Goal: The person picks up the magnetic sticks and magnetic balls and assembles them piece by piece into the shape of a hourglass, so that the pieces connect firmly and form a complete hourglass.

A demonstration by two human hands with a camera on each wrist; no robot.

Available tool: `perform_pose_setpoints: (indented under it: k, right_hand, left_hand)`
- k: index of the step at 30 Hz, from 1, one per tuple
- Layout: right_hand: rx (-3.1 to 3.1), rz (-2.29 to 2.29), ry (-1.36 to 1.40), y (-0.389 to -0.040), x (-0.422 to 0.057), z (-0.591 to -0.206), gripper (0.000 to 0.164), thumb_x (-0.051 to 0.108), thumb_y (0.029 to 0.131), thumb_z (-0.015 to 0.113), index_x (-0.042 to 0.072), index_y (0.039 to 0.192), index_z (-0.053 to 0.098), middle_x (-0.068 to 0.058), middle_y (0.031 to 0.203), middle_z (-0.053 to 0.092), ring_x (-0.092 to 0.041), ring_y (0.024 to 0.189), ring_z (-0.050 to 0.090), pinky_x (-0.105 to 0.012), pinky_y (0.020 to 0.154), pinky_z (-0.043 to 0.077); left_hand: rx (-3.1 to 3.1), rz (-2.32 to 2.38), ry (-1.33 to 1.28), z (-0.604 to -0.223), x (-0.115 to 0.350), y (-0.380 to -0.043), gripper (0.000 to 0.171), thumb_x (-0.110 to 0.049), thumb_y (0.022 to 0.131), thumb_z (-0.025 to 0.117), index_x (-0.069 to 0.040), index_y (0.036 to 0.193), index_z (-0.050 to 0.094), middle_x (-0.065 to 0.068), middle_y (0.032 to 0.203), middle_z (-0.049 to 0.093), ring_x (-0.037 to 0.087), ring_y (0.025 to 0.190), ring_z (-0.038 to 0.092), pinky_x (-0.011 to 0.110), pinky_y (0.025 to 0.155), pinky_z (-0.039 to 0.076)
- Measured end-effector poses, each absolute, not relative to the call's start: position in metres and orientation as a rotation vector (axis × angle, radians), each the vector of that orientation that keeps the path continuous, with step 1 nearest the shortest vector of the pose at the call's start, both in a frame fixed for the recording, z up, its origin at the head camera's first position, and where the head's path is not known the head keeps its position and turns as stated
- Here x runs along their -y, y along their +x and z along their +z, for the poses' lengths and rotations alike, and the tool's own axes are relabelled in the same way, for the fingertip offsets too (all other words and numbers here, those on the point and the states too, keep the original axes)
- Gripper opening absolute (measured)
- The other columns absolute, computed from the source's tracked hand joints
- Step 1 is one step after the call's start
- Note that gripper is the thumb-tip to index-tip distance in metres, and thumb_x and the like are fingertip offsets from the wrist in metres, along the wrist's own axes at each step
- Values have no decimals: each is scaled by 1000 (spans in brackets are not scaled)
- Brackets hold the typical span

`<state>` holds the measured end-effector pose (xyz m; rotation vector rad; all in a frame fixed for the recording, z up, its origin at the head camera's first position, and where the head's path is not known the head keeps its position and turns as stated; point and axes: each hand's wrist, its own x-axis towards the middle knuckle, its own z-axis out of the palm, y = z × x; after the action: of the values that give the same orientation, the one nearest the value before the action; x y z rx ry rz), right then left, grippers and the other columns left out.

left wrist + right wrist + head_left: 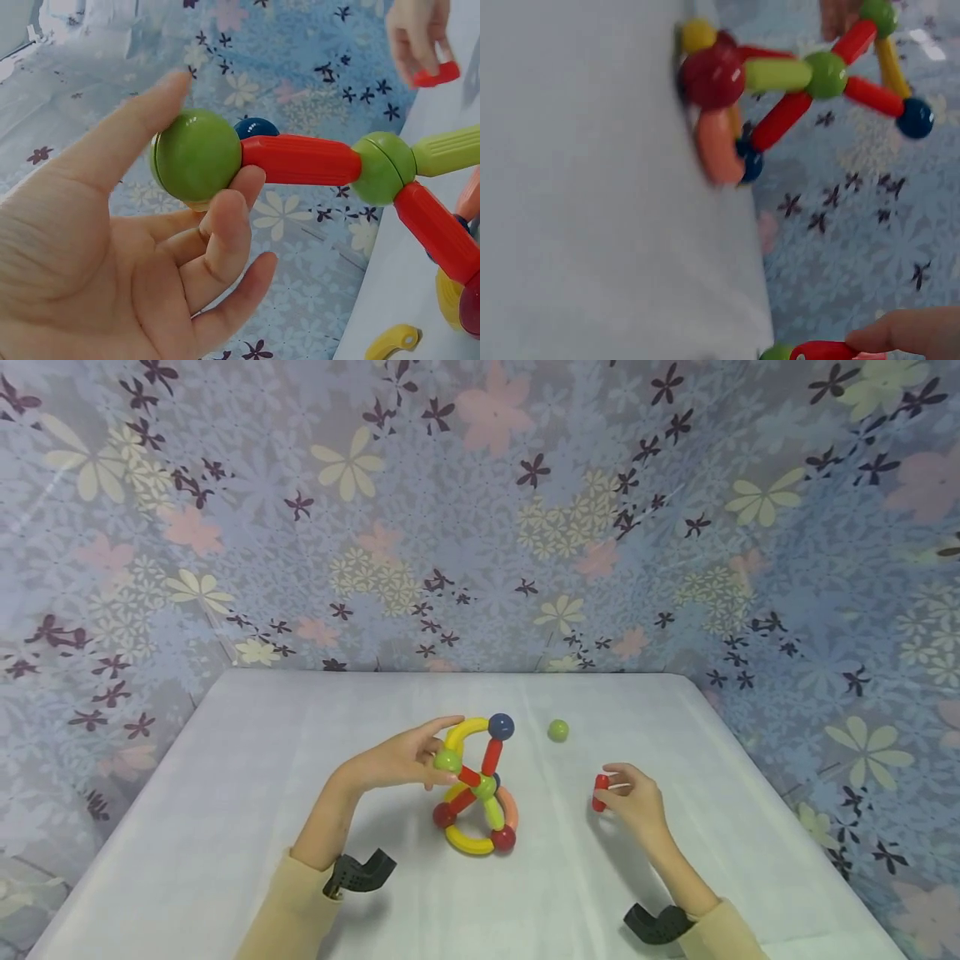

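A ball-and-stick model made of coloured balls and rods stands in the middle of the table on a ring of curved pieces, including a yellow curved rod (471, 845). My left hand (393, 762) pinches the upper green ball (199, 155) between thumb and fingers. From that ball a red rod (304, 160) runs to the central green ball (382, 169). A dark blue ball (501, 727) tops another red rod, joined to the green ball by a yellow arc. To the right, my right hand (637, 802) pinches a loose short red rod (600, 793), apart from the model.
A single green ball (558, 731) lies on the white-covered table (300, 710), behind and right of the model. Flowered cloth (480, 527) hangs beyond the table's far edge and along its sides. Each wrist wears a black camera mount (363, 870).
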<state>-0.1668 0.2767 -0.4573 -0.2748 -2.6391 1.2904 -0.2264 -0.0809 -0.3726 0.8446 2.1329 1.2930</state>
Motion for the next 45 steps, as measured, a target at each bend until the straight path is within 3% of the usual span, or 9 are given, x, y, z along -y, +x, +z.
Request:
perform_pose_setpoints:
  k: [6,12,17,24,35,45]
  right_hand:
    - [2478,1623,-232,-168,-234,-432,39,2,81,69,1,119,60,-15,105,64,-3,83,59,-15,70,51]
    - [2351,1833,-93,-163,-191,-417,32,2,83,68,2,115,62,-10,100,66,-3,89,62,-18,77,53]
    - [2264,1951,-22,-162,-170,-417,29,4,83,69,3,111,63,-6,100,66,-9,93,64,-22,79,55]
    - [2191,1932,122,-160,-156,-425,25,-1,79,72,-1,102,63,2,90,64,-9,84,67,-21,78,55]
    - [2139,1889,238,-171,-152,-430,27,-3,79,72,-4,104,63,-20,102,64,-17,88,68,-20,80,54]
    - [2095,1945,265,-192,-154,-434,32,-5,79,71,-7,109,61,-27,107,62,-2,86,65,-19,79,54]
  left_hand:
    - [-2130,1376,721,-377,78,-230,52,-36,100,44,-8,144,37,6,87,60,17,65,59,32,74,43]
    - [-2141,1447,672,-381,69,-230,40,-36,99,47,-2,117,58,-1,77,58,15,60,57,25,62,38]
    - [-2146,1461,644,-384,67,-232,36,-37,98,49,-5,110,61,-2,73,57,15,60,57,24,59,37]
    - [-2148,1448,601,-382,66,-231,32,-34,98,49,-6,108,61,-3,73,59,13,60,58,25,60,35]
    - [-2101,1438,580,-382,71,-233,33,-34,97,48,-4,110,57,-3,75,64,16,67,64,31,66,33]
    - [-2041,1453,645,-384,75,-236,33,-31,98,46,-2,110,56,-3,77,68,15,73,66,30,65,31]
